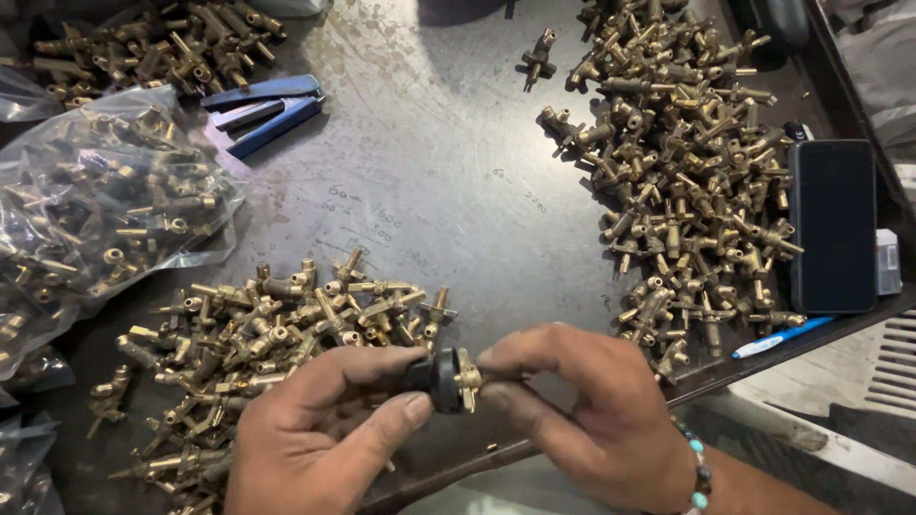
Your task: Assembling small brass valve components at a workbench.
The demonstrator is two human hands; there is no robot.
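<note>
While left hand (320, 434) pinched round black knob (441, 379), right hand (582, 401) clamped small brass valve fitting (468, 377) against it, near edge of grey metal surface (448, 181). Joining step, seemingly; seating calls for straight alignment. Brass fittings pile (277, 329) just beyond.

A small brass valve fitting (468, 379) with a black round knob (441, 380) on its end lies crosswise between both hands, knob toward the left hand (320, 429), brass toward the right hand (582, 401).
</note>
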